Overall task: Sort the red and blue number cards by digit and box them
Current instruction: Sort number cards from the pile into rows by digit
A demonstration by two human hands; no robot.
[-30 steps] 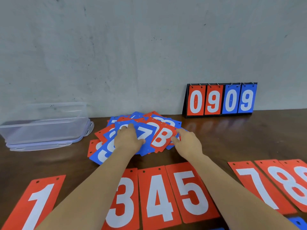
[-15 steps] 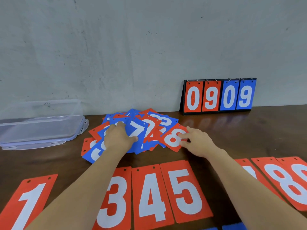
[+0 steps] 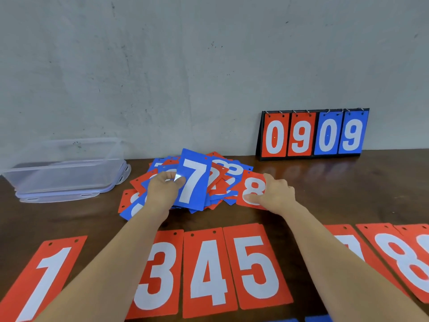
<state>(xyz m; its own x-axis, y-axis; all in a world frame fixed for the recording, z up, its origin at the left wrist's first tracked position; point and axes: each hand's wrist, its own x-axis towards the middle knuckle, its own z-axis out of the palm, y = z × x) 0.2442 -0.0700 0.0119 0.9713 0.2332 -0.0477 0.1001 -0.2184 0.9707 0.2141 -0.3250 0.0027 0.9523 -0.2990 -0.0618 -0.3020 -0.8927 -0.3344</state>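
On the brown table [image 3: 348,194], the left hand [image 3: 163,191] pinches the blue 7 card [image 3: 193,182] up off the pile [image 3: 234,169] at 12 o'clock, probably to sort it, while the right hand [image 3: 276,194] lies on the red 8 card [image 3: 251,189], pinching or pressing I cannot tell.

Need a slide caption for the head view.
Left hand holds blue 7 card above card pile; right hand holds red 8 card.

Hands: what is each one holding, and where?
The left hand pinches the blue 7 card at its left edge. The right hand covers the red 8 card at its right side; grip unclear.
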